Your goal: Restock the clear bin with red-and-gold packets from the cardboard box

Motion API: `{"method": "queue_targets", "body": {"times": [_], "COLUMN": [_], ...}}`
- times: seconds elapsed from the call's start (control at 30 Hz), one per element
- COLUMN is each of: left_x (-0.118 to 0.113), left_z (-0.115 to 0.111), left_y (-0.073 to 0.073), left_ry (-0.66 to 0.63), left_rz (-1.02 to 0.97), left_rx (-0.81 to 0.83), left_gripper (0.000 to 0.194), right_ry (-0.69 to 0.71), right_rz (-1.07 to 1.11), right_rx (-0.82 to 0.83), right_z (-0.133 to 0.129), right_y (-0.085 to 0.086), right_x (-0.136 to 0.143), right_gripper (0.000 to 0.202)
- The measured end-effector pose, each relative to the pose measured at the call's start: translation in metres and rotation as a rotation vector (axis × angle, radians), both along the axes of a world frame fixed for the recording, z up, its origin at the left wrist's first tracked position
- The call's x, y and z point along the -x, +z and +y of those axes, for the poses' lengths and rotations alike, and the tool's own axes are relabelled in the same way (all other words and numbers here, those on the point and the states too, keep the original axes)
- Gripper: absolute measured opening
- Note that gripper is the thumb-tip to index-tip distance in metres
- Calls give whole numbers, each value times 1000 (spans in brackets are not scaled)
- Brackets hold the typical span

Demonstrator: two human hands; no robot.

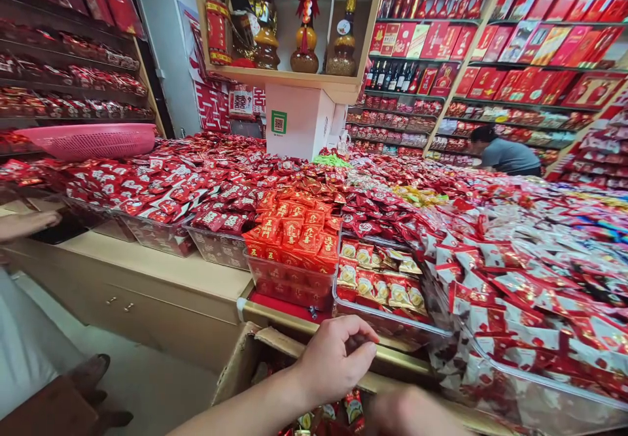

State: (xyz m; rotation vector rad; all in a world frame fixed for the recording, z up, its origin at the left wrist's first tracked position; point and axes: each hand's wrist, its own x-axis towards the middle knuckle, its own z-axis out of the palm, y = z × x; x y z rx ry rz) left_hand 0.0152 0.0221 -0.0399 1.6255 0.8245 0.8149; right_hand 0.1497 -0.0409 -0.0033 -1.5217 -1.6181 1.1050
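My left hand (338, 357) is raised above an open cardboard box (277, 341), at the front edge of a clear tray. Its fingers are curled toward the thumb, and anything between them is hidden from me. Smeared by motion, my right hand (409, 413) is low over the same box, its fingers not readable. Small wrapped sweets (353, 404) in red and gold lie inside the box. Just beyond my left hand, the clear tray (392, 321) holds gold and red sweet packets (385, 285). Beside it stands a bin of bright red packets (294, 236).
Several bins of red packets (161, 191) line the counter (161, 263). A pink basket (93, 140) rests at the left. Another person's hand (29, 225) reaches in there. A person in a grey-blue top (510, 151) bends near the back shelves. A display cabinet (284, 80) rises mid-counter.
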Motion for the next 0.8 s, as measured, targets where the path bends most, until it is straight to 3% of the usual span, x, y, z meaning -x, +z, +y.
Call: {"method": "queue_targets", "body": {"times": [0.03,0.07,0.13,0.2,0.33,0.53,0.67,0.8], "left_x": [0,0,0,0,0,1,2,3], "left_z": [0,0,0,1,1,1,1,2], "left_y": [1,2,3,3,-1,-4,-2,-4], "left_ry": [-2,-2,2,11,10,-14,-30,-21], "left_rz": [4,12,31,43,33,76,110,100], "left_rx": [-10,-16,-14,-5,-18,-79,-133,-105], "left_gripper": [13,13,14,13,13,15,16,16], "right_ry": [43,67,-32,-36,7,137,136,82], "right_rz": [-71,-374,-864,-1155,-1242,-1235,-1201,-1135], "right_rx": [-25,-169,-414,-410,-342,-316,-285,-267], "right_z": [18,39,82,120,162,176,182,167], "right_y": [9,16,26,26,9,-4,6,34], "right_x": [-8,-16,-32,-44,-55,-61,-64,-61], "right_gripper": [12,14,17,17,17,11,15,25]}}
